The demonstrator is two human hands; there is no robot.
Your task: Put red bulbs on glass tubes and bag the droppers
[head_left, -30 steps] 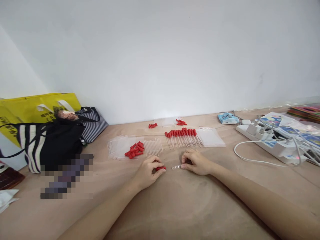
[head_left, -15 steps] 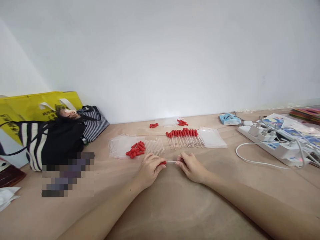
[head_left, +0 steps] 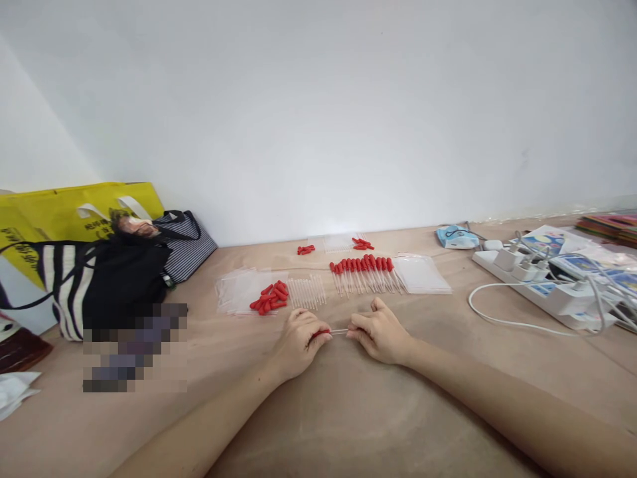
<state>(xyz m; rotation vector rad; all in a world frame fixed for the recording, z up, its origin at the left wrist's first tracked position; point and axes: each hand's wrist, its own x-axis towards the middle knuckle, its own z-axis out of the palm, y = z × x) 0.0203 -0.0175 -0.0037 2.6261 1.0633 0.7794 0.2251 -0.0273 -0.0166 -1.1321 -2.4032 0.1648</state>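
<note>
Left hand pinching small red rubbery bulb | right hand gripping slim clear tube, level, presumably for alignment

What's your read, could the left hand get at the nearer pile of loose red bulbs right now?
Probably yes: the pile lies just beyond the left hand, with nothing visible blocking it. But its fingers are pinching another red bulb, which likely needs releasing first.
</note>
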